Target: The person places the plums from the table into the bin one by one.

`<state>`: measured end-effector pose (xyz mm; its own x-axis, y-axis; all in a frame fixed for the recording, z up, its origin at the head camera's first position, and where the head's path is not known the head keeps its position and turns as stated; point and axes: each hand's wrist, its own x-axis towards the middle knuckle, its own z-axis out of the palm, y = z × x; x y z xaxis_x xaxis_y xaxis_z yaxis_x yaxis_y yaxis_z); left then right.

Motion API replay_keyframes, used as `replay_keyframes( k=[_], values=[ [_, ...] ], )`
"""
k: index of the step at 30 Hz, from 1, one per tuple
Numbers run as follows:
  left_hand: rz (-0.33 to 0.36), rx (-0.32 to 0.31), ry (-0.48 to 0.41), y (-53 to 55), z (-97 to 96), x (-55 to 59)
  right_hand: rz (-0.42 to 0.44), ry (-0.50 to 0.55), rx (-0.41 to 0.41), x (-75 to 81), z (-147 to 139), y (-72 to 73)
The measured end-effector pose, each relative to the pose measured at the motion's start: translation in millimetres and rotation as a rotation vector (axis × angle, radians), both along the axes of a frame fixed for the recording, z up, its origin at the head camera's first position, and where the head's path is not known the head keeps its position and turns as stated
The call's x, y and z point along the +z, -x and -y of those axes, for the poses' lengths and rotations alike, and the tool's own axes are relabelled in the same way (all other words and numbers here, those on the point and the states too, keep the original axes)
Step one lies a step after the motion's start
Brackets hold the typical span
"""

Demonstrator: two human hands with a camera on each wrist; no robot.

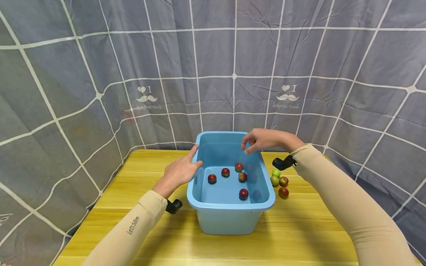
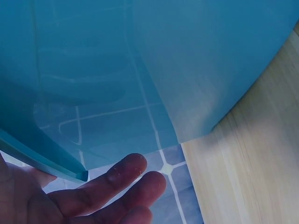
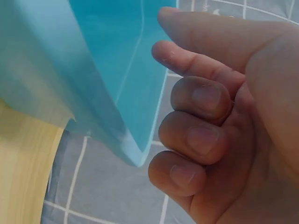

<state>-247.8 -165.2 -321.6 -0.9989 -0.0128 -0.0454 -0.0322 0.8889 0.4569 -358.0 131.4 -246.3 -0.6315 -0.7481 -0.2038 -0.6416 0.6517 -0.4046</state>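
A light-blue plastic tub point(image 1: 231, 205) stands on the wooden table, with several small red apples point(image 1: 243, 194) spread over its floor. At its left rim is my left hand point(image 1: 181, 170), thumb reaching over the edge; in the left wrist view its fingers point(image 2: 105, 186) extend outside the wall. Above the far right rim hovers my right hand point(image 1: 264, 139), holding nothing. Its index finger and thumb are apart, while the other fingers point(image 3: 196, 137) curl loosely in the right wrist view. Right of the tub lie two green apples point(image 1: 276, 173) and two red apples point(image 1: 283, 193).
The yellow wooden table point(image 1: 156, 240) extends on both sides of the tub. A grey curtain point(image 1: 213, 55) with white grid lines hangs behind and around it. Both wrists carry a black strap-on device point(image 1: 283, 162).
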Motion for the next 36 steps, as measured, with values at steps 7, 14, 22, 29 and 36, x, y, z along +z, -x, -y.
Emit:
replay_keyframes(
  k=[7, 14, 22, 29, 36],
  values=[
    [0.005, 0.000, 0.005, 0.6, -0.3, -0.8, -0.016, 0.087, -0.038, -2.3, -19.9, -5.7],
    [0.006, 0.001, 0.009, 0.7, 0.2, -2.0, -0.011, 0.170, -0.090, -7.6, -40.5, -12.9],
    [0.003, -0.006, 0.000, 0.6, 0.2, -1.2, 0.018, 0.288, -0.151, -15.7, -67.2, -16.3],
    [0.005, -0.003, -0.003, 0.6, 0.0, -0.3, 0.043, 0.328, -0.230, -24.6, -87.2, -18.0],
    [-0.001, -0.006, -0.007, 1.2, -0.1, -0.2, 0.067, 0.354, -0.297, -38.9, -103.6, -18.8]
  ],
)
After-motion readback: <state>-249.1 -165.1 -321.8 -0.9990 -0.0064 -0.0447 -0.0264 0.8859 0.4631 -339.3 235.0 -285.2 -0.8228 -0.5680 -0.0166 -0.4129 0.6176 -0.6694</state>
